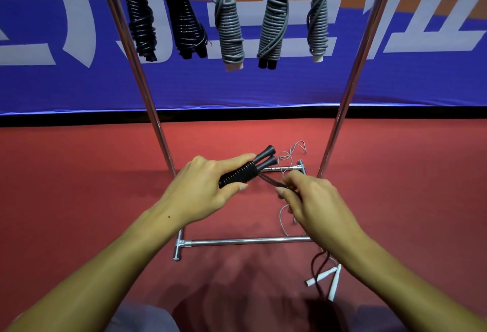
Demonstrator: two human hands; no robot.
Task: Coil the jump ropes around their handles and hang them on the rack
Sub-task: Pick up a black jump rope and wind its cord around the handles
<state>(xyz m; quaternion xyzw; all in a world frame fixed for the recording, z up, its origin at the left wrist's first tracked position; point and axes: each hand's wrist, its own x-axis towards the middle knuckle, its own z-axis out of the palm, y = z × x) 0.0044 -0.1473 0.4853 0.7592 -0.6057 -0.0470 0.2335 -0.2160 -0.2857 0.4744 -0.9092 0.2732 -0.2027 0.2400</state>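
While the left hand (208,186) is clamping the paired black handles (246,171) in its grip, the right hand (313,200) is pinching the black rope (271,181) just beside them; slack there could be loosening the wound coils.

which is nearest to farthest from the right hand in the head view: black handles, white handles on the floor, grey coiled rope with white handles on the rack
From the right hand:
1. black handles, just left, in the left hand
2. white handles, on the floor below
3. grey coiled rope, hanging on the rack, far above
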